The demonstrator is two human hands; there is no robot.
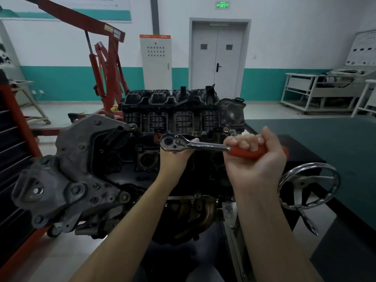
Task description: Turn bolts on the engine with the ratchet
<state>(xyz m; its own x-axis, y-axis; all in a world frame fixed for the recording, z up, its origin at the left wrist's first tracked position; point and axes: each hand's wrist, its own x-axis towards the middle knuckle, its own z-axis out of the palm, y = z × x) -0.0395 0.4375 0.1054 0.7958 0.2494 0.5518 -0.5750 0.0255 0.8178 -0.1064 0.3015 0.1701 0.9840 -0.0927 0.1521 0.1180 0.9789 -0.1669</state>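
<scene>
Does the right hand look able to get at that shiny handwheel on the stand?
Probably yes. The handwheel sits just beside and below the right hand, and nothing shows between them. But that hand grips the ratchet wrench by its red handle, so it would have to let go first.

The ratchet wrench (203, 146) is lying roughly level above the top of the engine (142, 159), its chrome head pointing left and its red handle running right. The right hand (252, 157) is gripping the red handle in a closed fist. The left hand (176, 159) is cupping the round head from beneath. The engine, dark and grimy, is sitting upright, its black ribbed manifold at the far side.
</scene>
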